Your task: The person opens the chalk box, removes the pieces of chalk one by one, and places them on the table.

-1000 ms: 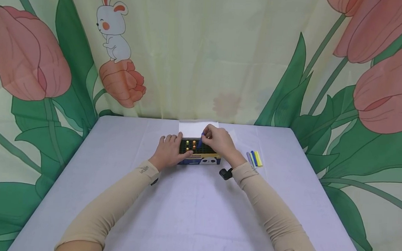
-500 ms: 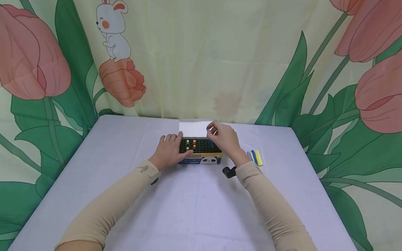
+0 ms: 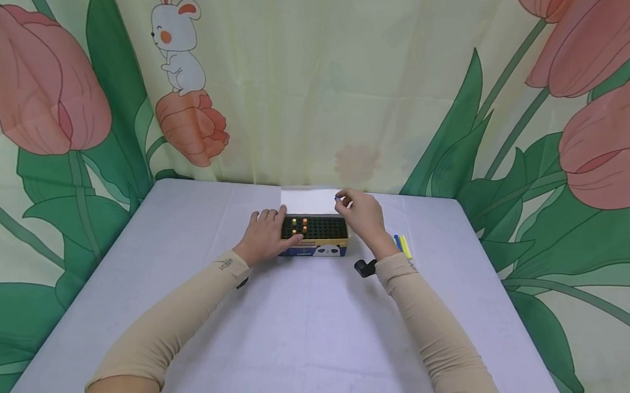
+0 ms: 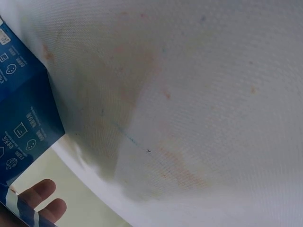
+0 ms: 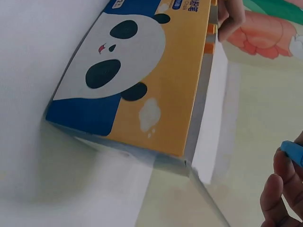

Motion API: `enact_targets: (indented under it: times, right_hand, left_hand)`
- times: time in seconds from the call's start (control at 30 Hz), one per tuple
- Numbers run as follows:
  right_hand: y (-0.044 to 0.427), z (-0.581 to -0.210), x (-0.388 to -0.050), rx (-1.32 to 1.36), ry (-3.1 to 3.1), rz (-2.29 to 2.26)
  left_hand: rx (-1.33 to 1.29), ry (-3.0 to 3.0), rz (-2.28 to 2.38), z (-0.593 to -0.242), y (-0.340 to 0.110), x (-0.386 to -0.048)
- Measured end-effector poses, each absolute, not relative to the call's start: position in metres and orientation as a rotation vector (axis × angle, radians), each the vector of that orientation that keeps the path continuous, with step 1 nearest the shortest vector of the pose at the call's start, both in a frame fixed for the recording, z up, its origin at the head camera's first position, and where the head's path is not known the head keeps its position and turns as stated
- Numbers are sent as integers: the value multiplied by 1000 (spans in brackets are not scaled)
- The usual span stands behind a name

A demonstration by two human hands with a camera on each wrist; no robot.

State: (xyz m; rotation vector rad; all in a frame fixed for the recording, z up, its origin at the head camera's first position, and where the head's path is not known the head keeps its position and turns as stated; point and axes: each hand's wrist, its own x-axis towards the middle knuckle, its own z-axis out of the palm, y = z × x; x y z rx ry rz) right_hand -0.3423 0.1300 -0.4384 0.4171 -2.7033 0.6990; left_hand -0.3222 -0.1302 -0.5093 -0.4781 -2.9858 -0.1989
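Observation:
A chalk box (image 3: pixel 327 251) with a panda on its front stands near the table's back edge, its top a black grid of holes (image 3: pixel 324 226). Orange and yellow chalk ends (image 3: pixel 304 222) show in some left-hand holes. My left hand (image 3: pixel 262 238) holds the box's left end, thumb along the front upper edge, index finger at the back corner. In the left wrist view two fingertips (image 4: pixel 45 198) show past the blue box side. My right hand (image 3: pixel 364 217) pinches a blue chalk stick (image 5: pixel 292 151), raised beyond the box's right end; most of the stick is hidden by the fingers.
Several loose chalk sticks (image 3: pixel 402 245), blue and yellow ones visible, lie on the white-covered table (image 3: pixel 307 338) right of the box, partly behind my right wrist. A white sheet or flap (image 3: pixel 309 201) is behind the box. A tulip-patterned curtain (image 3: pixel 320 90) hangs behind.
My right hand has moved from above the middle of the box to the right and slightly back, still pinching the blue chalk. My left hand and the box have stayed put.

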Motion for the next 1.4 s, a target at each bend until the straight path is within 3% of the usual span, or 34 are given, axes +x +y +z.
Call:
enact_targets:
  times: [1.4]
  right_hand:
    - [211, -455, -349, 103, -2612, 957]
  left_hand:
    - [-477, -3000, -224, -507, -130, -321]
